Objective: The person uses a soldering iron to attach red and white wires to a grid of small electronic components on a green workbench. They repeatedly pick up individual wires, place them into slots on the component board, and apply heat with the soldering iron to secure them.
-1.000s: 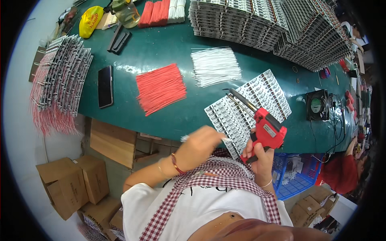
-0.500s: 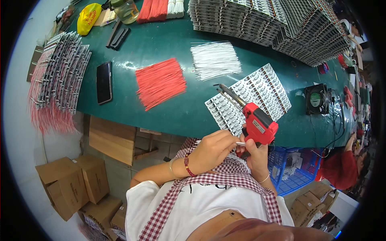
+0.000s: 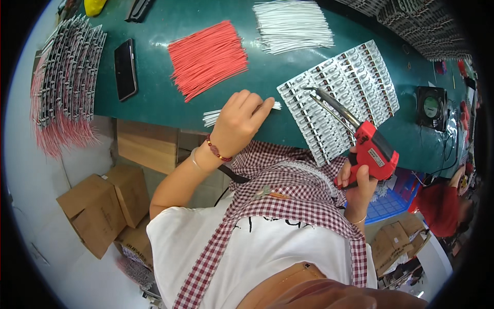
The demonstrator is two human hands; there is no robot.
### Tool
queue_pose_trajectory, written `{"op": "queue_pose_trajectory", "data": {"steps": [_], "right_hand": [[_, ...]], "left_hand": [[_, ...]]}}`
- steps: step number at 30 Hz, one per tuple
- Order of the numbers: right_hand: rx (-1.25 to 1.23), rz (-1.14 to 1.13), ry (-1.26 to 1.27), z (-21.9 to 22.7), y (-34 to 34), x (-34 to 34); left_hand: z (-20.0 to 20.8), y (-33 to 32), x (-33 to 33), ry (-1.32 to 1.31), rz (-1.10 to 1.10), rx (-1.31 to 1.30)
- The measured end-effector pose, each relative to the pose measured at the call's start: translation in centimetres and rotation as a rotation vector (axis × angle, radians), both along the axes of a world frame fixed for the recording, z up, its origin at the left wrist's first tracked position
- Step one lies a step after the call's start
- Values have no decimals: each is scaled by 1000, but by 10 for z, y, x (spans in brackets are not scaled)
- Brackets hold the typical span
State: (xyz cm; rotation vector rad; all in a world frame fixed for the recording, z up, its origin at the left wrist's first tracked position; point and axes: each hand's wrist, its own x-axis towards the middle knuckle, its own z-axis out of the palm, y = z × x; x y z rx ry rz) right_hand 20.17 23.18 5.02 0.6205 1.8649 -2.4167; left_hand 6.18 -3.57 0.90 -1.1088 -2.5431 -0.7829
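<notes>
My left hand is closed over a small bundle of white wires at the near edge of the table; the wire ends stick out on both sides of it. My right hand grips the handle of a red and black soldering gun. The gun's metal tip points up and left, over a panel of small white circuit boards lying at a slant. Beyond my left hand lie a spread of red wires and a pile of white wires.
A black phone lies on the left of the green table. Stacked boards with red wires stand at the left end, more stacks at the far right. A small black fan and a blue crate are to the right.
My left hand has moved left, away from my right hand, and onto the table with the white wires. The view has shifted, so the table's things sit higher. My right hand keeps the soldering gun.
</notes>
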Motion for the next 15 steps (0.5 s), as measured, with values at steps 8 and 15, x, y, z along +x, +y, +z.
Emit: {"op": "queue_pose_trajectory", "data": {"steps": [8, 15], "right_hand": [[122, 70, -94, -14, -20, -7], [282, 110, -126, -13, -26, -10]], "left_hand": [[-13, 9, -11, 20, 83, 1], [-16, 10, -10, -11, 90, -8]]}}
